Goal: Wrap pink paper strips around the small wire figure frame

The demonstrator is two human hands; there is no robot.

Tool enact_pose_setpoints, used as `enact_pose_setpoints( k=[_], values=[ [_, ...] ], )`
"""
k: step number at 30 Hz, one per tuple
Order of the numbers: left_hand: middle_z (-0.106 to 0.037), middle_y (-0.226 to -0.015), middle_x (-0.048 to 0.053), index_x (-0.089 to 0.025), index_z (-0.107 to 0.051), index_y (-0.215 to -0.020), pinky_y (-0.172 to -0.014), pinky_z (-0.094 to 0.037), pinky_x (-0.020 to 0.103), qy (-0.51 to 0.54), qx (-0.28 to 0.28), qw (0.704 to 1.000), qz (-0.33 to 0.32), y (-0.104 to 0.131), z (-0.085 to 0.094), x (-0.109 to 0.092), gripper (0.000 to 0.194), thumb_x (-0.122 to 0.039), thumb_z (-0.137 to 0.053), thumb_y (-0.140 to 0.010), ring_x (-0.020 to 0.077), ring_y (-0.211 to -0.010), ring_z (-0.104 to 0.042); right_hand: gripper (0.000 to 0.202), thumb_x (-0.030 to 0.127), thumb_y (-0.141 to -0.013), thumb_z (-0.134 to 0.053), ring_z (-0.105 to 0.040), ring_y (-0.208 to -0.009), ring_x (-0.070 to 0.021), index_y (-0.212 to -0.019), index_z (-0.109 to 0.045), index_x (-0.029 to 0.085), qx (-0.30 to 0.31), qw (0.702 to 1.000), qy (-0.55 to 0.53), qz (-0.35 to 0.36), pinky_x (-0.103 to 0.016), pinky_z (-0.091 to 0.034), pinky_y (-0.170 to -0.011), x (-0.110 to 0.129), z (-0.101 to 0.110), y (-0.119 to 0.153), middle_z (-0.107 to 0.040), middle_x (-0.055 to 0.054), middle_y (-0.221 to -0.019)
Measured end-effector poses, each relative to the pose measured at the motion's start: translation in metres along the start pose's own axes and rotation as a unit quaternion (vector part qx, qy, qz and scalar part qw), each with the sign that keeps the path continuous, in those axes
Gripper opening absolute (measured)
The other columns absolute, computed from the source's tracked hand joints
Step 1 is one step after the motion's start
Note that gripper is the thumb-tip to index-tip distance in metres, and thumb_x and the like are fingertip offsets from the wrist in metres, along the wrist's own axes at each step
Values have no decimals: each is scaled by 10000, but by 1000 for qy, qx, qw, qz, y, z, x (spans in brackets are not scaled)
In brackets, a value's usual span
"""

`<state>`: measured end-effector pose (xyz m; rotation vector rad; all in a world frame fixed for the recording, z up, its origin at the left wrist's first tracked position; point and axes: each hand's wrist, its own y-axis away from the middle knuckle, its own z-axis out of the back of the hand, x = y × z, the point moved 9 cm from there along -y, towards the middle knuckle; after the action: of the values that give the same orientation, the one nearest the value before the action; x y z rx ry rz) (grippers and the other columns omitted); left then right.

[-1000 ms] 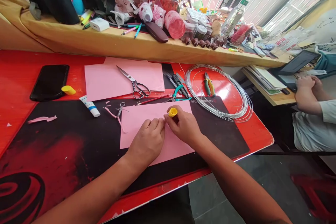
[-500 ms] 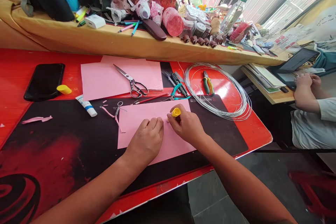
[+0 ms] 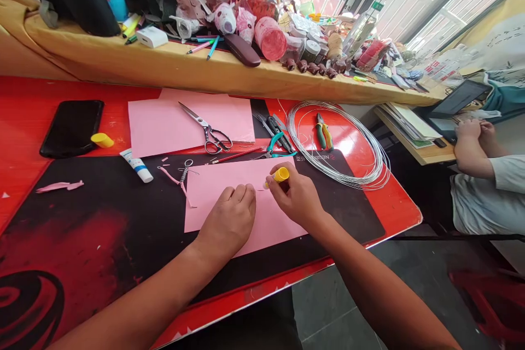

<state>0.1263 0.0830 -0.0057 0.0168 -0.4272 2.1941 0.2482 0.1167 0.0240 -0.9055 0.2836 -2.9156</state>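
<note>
My right hand (image 3: 297, 197) is wrapped round a glue stick (image 3: 281, 175) with a yellow base, its white end tilted down to the left. Close beside it, my left hand (image 3: 229, 216) rests closed on a sheet of pink paper (image 3: 205, 186). A thin edge shows between the two hands; what the left fingers pinch is hidden. Left of the sheet lies a small wire figure (image 3: 184, 175), partly wrapped in pink strips. The yellow cap (image 3: 102, 140) lies apart near a white and blue tube (image 3: 137, 167).
Behind the sheet are scissors (image 3: 209, 131) on more pink paper (image 3: 156, 126), teal-handled pliers (image 3: 274, 146) and a cutter knife (image 3: 276, 126). A wire coil (image 3: 379, 167), green-yellow pliers (image 3: 324, 131) and a phone (image 3: 73, 128) lie around. Another person (image 3: 488, 175) sits at right.
My right hand has moved slightly right with the glue stick, which now tilts more. A thin edge has come into view by the left fingertips. The left hand has barely moved.
</note>
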Motion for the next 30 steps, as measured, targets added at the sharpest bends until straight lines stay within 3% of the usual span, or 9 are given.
enact_pose_setpoints(
  k=[8,13,25,30],
  values=[
    [-715,-1175,209,-28,-726,-1232,-805,-476,435,4,7,1000,3,0,-1,0,384,-27,-452,-961,305,-961,-615,143,376,-1030,-533,-684,-607,-231,-1038,-540,233,47,997,63,6,-280,-350,-583,3,-25,-11,-693,1,-687],
    [-714,-1154,207,-55,-753,-1158,-796,-467,439,6,11,1000,4,-1,0,0,365,-19,-451,-956,307,-964,-607,160,389,-1040,-535,-693,-605,-238,-1034,-539,230,61,994,92,10,-282,-322,-569,0,-19,-9,-708,-8,-688],
    [-705,-1166,217,-31,-741,-1178,-801,-460,430,-4,13,1000,-3,-1,0,-2,362,-21,-457,-954,307,-951,-595,162,398,-1020,-540,-622,-528,-193,-1018,-562,237,5,1000,27,-13,-282,-389,-582,-12,2,2,-705,7,-691],
    [-706,-1160,212,-34,-726,-1218,-804,-465,430,5,14,1000,4,-1,-1,-1,379,-22,-447,-962,305,-950,-603,155,392,-1029,-539,-667,-588,-203,-1042,-563,239,24,999,18,10,-278,-399,-598,1,-9,-5,-721,1,-729]
  ],
)
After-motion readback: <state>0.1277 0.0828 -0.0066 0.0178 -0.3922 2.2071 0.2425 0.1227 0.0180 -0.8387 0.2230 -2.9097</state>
